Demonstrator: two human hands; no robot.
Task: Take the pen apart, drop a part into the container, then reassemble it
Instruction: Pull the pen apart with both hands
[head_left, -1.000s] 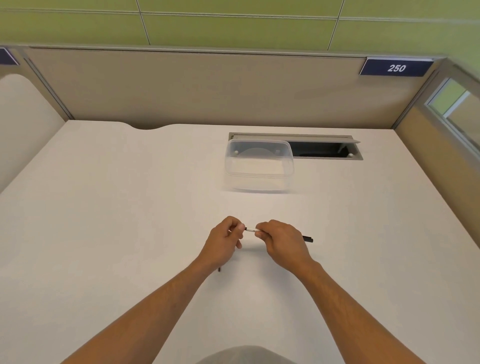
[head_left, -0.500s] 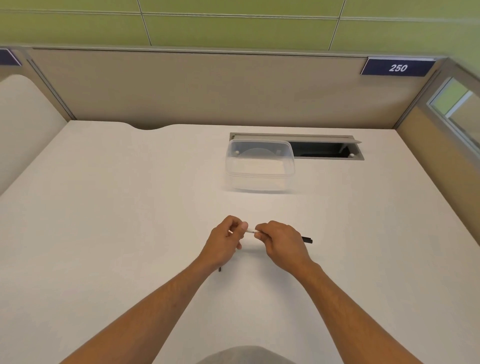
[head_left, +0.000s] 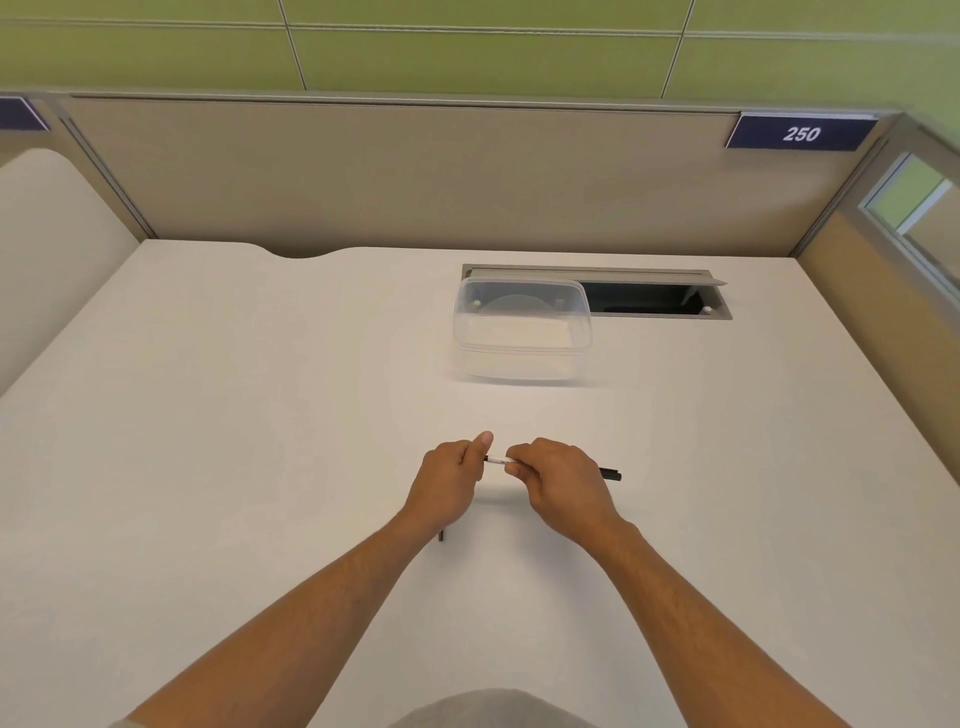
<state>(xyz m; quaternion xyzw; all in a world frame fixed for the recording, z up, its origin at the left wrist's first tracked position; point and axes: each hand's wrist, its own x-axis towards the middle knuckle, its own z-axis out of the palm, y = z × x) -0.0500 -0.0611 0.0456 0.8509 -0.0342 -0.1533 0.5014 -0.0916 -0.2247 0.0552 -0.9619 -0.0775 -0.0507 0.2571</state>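
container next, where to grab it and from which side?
Best guess: take the container by its near long wall, just below the rim, coming in from the front. It stands upright with no lid on the desk, the cable slot runs behind it, and both hands work in front of it.

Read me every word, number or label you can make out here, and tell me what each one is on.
"250": white digits on the dark blue sign at the top of the partition, far right.
Second dark blue sign, far left: cut off by the frame edge, nothing readable.
Pen held between the left hand and right hand: a small dark mark on its white barrel, too small to read.
Clear container: no print visible.
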